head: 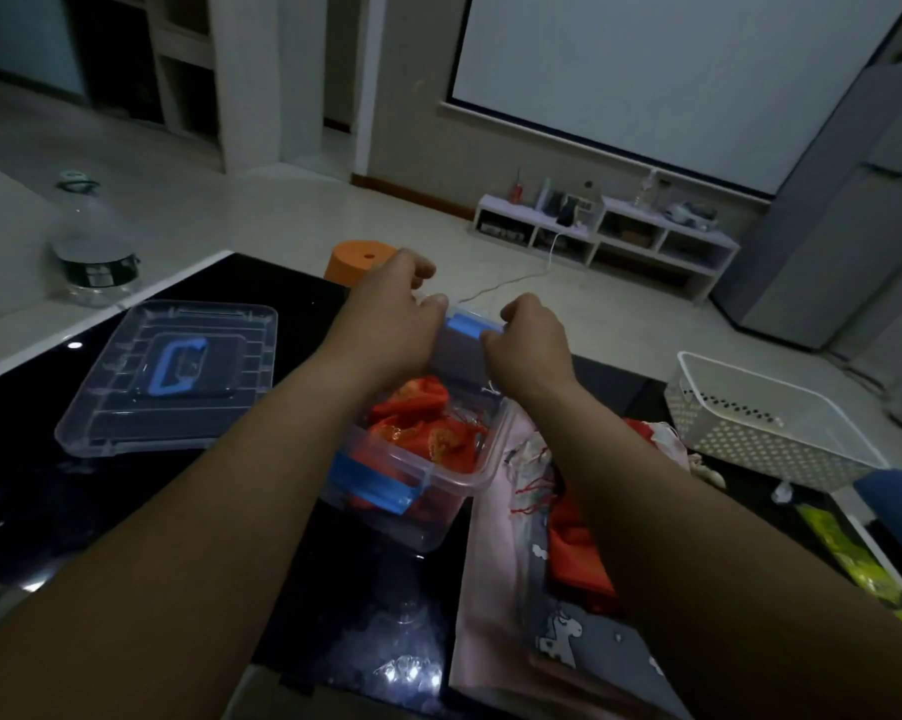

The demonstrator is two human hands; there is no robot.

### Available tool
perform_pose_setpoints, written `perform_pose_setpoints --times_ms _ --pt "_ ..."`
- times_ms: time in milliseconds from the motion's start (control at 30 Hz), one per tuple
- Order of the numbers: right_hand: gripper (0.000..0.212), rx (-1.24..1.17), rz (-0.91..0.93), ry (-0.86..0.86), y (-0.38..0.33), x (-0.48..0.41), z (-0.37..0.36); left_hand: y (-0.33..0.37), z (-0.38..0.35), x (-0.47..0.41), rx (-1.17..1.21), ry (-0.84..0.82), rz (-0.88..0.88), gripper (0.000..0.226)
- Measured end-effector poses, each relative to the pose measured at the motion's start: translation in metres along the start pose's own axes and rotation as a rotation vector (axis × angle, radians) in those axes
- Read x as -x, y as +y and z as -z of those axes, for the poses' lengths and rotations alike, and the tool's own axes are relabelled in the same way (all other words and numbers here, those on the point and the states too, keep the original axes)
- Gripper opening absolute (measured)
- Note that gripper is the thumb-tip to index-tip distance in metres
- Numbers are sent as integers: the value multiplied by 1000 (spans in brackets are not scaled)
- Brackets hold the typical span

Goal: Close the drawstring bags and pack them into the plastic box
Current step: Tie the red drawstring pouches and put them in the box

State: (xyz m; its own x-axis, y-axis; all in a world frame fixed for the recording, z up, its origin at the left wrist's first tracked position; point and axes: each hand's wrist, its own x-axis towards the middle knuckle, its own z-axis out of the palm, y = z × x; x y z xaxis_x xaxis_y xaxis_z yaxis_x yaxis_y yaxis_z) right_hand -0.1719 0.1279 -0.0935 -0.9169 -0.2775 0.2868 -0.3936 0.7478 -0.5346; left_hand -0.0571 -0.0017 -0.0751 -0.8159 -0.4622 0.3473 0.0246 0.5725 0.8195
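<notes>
A clear plastic box with blue latches (pixel 482 475) is sitting open on the black table, slightly skewed. Red drawstring bags with gold print (pixel 424 420) are lying bunched inside it. A plain grey drawstring bag (pixel 459 357) is hanging over the box's far end, gripped between the left hand (pixel 392 314) and right hand (pixel 527 340). Just right of the box, a pink bag (pixel 490 579), a red bag (pixel 579 558) and a grey unicorn-print bag (pixel 589 646) are lying loose in a heap.
</notes>
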Motion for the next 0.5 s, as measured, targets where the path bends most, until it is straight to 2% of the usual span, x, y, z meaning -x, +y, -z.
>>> perform_pose_setpoints --times_ms 167,333,500 --pt "19 -96 84 54 18 21 7 5 -17 5 -20 -106 -17 34" --pt "11 -251 146 125 42 50 39 35 -39 23 -54 -127 -92 31" --pt "13 -212 47 197 104 82 95 75 -83 66 -15 -271 -272 19"
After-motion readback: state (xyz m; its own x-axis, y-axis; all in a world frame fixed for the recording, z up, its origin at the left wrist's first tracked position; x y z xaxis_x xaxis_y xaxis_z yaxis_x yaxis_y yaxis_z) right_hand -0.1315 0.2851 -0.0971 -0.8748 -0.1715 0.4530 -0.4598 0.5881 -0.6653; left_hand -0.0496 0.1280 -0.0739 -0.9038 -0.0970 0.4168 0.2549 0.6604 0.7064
